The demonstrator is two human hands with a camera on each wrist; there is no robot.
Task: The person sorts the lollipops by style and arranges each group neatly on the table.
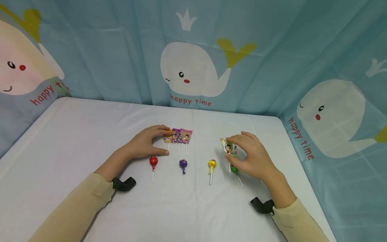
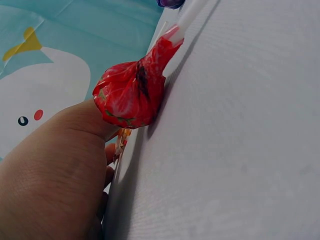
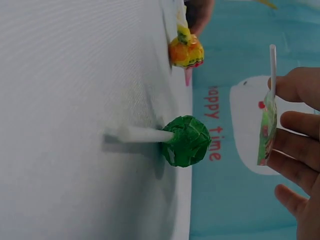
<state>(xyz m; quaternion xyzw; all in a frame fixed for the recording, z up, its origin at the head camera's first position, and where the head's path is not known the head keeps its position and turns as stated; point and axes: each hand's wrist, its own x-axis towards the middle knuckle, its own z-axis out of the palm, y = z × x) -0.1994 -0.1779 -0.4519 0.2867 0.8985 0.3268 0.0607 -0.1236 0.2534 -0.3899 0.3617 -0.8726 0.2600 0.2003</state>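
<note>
My right hand (image 1: pixel 252 154) pinches a flat lollipop in a green packet (image 1: pixel 227 146), raised off the table; its white stick (image 3: pixel 273 70) shows in the right wrist view. Below that hand lies a round green lollipop (image 3: pixel 186 141), partly hidden in the head view. My left hand (image 1: pixel 145 143) rests beside a row of flat-packet lollipops, its fingers over the orange one (image 1: pixel 167 138) and its thumb apart. Purple (image 1: pixel 175 136) and pink (image 1: pixel 185 136) packets continue the row. Close to the left thumb lies a round red lollipop (image 2: pixel 130 95).
A round purple lollipop (image 1: pixel 183 164) and a yellow one (image 1: pixel 212 164) lie mid-table, sticks toward me. Under the right wrist a bit of white stick (image 1: pixel 260 181) peeks out. Behind the white-covered table (image 1: pixel 90 134) hangs a blue whale-print curtain (image 1: pixel 121 50).
</note>
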